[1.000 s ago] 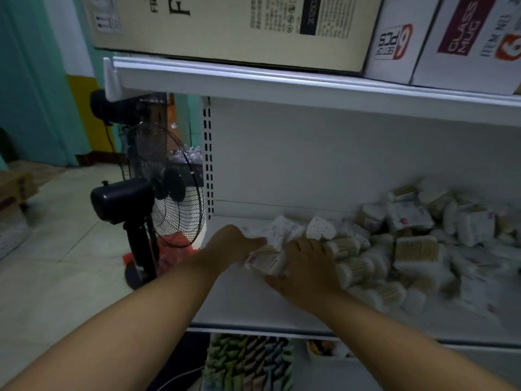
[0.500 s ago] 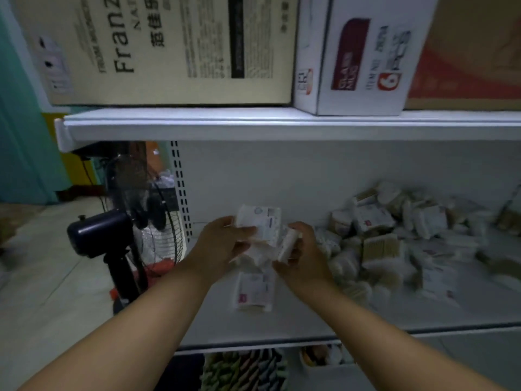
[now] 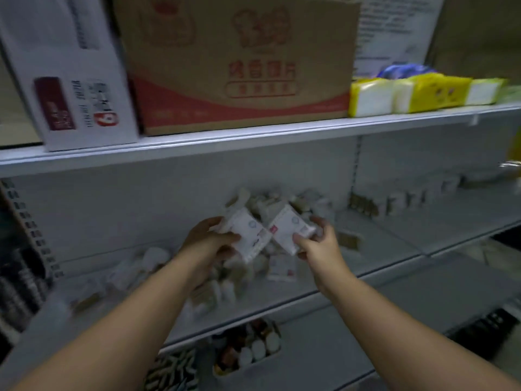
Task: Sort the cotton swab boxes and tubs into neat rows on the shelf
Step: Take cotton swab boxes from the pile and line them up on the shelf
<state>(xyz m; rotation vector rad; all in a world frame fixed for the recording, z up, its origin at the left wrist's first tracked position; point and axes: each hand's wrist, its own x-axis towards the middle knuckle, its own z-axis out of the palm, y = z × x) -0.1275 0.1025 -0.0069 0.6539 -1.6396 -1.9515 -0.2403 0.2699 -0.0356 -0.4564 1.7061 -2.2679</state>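
Observation:
My left hand (image 3: 210, 239) grips a white cotton swab pack (image 3: 248, 235) and my right hand (image 3: 318, 244) grips a second white pack (image 3: 289, 228); both are held up in front of the middle white shelf (image 3: 394, 266), their inner corners nearly touching. Behind and below my hands lies a loose heap of swab boxes and tubs (image 3: 253, 266), partly hidden by my hands. A short row of small boxes (image 3: 406, 200) stands along the back of the shelf to the right. The view is blurred.
The upper shelf (image 3: 253, 136) holds a white carton (image 3: 70, 74), a brown and red carton (image 3: 239, 60) and yellow tissue packs (image 3: 423, 94). Below, a tray of small bottles (image 3: 248, 348) sits on the lower shelf. A perforated upright (image 3: 31, 230) is at the left.
My hands lifted packs off the shelf and now each holds one, raised higher. The view has swung right; the fan is out of sight and the right part of the shelf appears.

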